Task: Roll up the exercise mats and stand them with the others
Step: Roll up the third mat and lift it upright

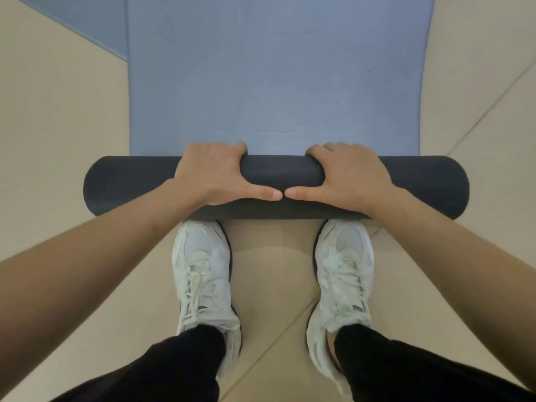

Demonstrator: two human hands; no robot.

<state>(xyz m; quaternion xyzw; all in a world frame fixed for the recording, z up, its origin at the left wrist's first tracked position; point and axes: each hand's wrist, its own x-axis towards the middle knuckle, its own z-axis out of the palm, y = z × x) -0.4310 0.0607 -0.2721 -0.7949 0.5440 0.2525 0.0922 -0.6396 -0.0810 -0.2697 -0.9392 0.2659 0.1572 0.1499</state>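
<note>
An exercise mat lies on the floor, blue on top and dark grey underneath. Its near end is rolled into a dark grey roll (pixel 130 184) that runs left to right just in front of my shoes. The flat blue part (pixel 275 82) stretches away from me. My left hand (pixel 214 172) and my right hand (pixel 348 175) both rest on the middle of the roll, fingers curled over its far side, thumbs along its near side with their tips almost touching.
A second blue mat (pixel 87 21) lies flat at the far left, partly under or beside the first. Beige tiled floor (pixel 58 126) surrounds the mats. My white sneakers (pixel 203 271) stand right behind the roll.
</note>
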